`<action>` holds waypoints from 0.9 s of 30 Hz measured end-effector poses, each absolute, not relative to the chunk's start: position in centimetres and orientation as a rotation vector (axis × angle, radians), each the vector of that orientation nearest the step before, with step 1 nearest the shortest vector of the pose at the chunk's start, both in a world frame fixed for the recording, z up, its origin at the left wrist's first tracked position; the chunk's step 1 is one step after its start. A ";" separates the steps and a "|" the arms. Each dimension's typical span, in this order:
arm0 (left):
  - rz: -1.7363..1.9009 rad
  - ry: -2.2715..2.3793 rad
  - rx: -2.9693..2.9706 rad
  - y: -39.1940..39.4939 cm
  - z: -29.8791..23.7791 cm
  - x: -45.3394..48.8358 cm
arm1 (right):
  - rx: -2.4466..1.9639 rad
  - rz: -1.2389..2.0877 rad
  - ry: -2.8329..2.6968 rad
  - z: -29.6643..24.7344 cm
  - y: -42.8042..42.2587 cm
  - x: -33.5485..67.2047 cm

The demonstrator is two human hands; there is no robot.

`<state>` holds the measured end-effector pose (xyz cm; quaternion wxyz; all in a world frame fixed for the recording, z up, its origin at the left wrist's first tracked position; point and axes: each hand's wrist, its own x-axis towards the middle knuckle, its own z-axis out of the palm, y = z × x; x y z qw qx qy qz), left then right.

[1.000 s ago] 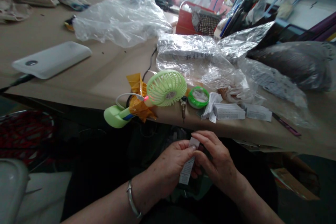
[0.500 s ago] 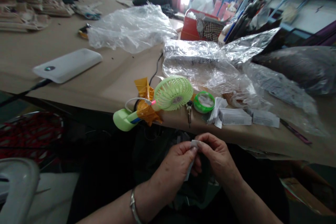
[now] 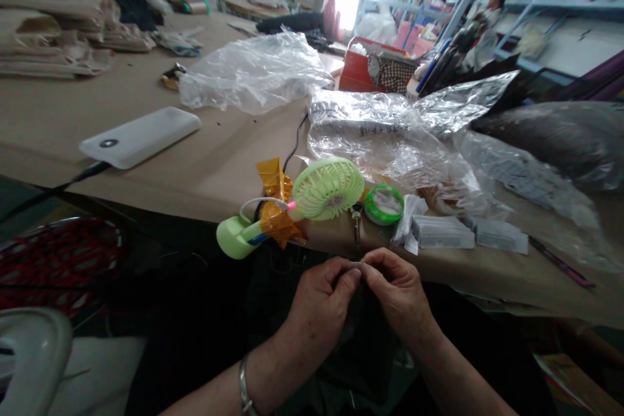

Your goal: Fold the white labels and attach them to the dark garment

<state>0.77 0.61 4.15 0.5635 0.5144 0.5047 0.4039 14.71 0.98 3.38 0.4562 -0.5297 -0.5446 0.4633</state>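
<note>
Closest to me, a silver bangle (image 3: 242, 382) is circling the person's left wrist, and both hands are working together over the lap, just short of the bench's near edge. The left hand (image 3: 319, 299) is pinching a thin pale slip (image 3: 357, 264) between thumb and fingers; the right hand (image 3: 400, 286) is gripping its other end the same way. So the slip is sitting right at the fingertips, between the hands, neither being clearly nearer. Only a narrow edge is showing, running roughly left to right between the two thumbs; I can't tell which way its long axis is pointing, since the fingers are covering the rest.

Just beyond, along the near edge of the bench (image 3: 229, 162), a slim metal-tipped tool (image 3: 356, 226) is pointing towards the hands. A green fan (image 3: 329, 188) is leaning beside it, to the left, with amber tape (image 3: 280, 222) around its handle. To the right of the tool, a green tub (image 3: 385, 220), crumpled white paper (image 3: 410, 224) and two printed paper bundles (image 3: 444, 233) are lining the edge, and a thin purple tool (image 3: 563, 264) is lying nearer the right corner.

Farther back, a white device (image 3: 141, 138) is resting towards the left, clear plastic (image 3: 361, 136) is spreading behind the tub, and a red box (image 3: 357, 68) is standing beyond it.
</note>
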 end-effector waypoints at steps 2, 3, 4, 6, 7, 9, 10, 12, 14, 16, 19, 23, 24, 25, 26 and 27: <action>0.977 1.199 1.267 0.9 4.2 0.7 | -1.318 1.107 -1.365 3.4 1.1 14.6; 0.984 1.207 1.293 1.1 4.2 0.6 | -1.320 1.091 -1.373 3.5 1.1 14.6; 0.991 1.214 1.320 1.2 4.2 0.6 | -1.320 1.077 -1.382 3.6 1.1 14.6; 0.999 1.224 1.374 1.4 4.3 0.6 | -1.316 1.048 -1.403 3.7 1.2 14.5; 1.003 1.229 1.402 1.5 4.3 0.5 | -1.317 1.033 -1.415 3.8 1.2 14.5; 1.010 1.234 1.456 1.6 4.4 0.5 | -1.332 0.999 -1.440 3.8 1.2 14.5; 1.016 1.236 1.477 1.7 4.4 0.4 | -1.342 0.981 -1.448 3.8 1.2 14.5; 1.022 1.242 1.498 1.7 4.5 0.4 | -1.353 0.957 -1.460 3.7 1.2 14.5; 1.026 1.245 1.505 1.8 4.5 0.3 | -1.350 0.946 -1.467 3.6 1.3 14.6; 1.025 1.248 1.519 1.8 4.5 0.4 | -1.345 0.944 -1.473 3.5 1.3 14.5; 1.021 1.255 1.541 2.0 4.5 0.4 | -1.349 0.948 -1.476 3.5 1.4 14.6; 1.028 1.259 1.543 2.2 4.4 0.4 | -1.353 0.937 -1.488 3.4 1.5 14.6; 1.029 1.259 1.538 2.2 4.4 0.4 | -1.352 0.933 -1.489 3.4 1.5 14.7; 1.031 1.258 1.532 2.2 4.3 0.4 | -1.351 0.934 -1.488 3.4 1.5 14.7; 1.031 1.256 1.525 2.2 4.3 0.4 | -1.350 0.936 -1.485 3.3 1.5 14.7; 1.030 1.253 1.517 2.2 4.3 0.4 | -1.350 0.938 -1.480 3.3 1.6 14.6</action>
